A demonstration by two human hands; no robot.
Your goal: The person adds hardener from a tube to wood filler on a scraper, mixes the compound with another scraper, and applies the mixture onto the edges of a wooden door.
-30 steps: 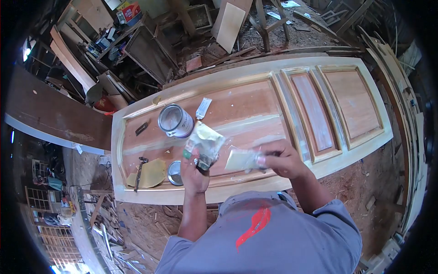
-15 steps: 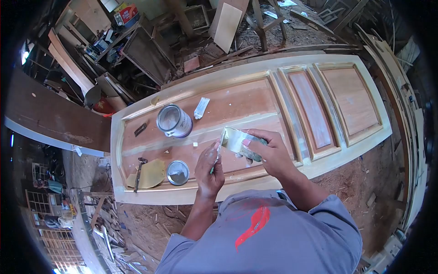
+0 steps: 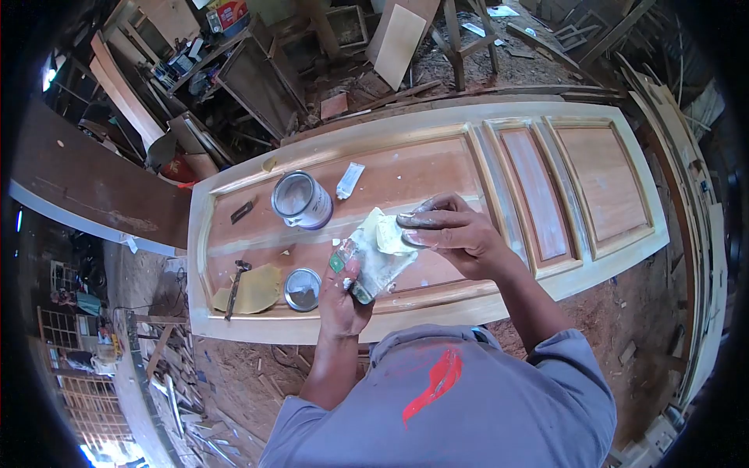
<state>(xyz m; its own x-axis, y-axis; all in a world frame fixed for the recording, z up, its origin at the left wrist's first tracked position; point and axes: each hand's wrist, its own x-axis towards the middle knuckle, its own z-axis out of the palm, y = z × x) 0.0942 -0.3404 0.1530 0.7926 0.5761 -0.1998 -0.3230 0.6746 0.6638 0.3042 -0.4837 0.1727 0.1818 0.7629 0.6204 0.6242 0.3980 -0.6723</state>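
My left hand (image 3: pixel 343 300) is closed on a flat plate (image 3: pixel 380 269) smeared with whitish paste, tilted over the panelled wooden door (image 3: pixel 257 331). Fingers and thumb of my right hand (image 3: pixel 460 238) pinch a pale, paste-covered scraper (image 3: pixel 394 235) against the plate's upper face. Left of my hands, an open can (image 3: pixel 312 204) stands on the door beside a white tube (image 3: pixel 350 180). Nearer my left hand lies a round lid (image 3: pixel 303 289) with grey residue. A hammer-like tool (image 3: pixel 234 290) rests on yellow sandpaper (image 3: pixel 260 290).
A small dark block (image 3: pixel 243 211) lies on the door's left part. Behind the door are a dark cabinet (image 3: pixel 261 86) and a leaning board (image 3: pixel 399 47). Long planks (image 3: pixel 679 203) run along the right. A dark wooden panel (image 3: pixel 94 187) stands at the left.
The plate has turned from edge-on to showing its pasted face. My right hand has turned over, and its scraper now lies against the plate. The view has shifted slightly.
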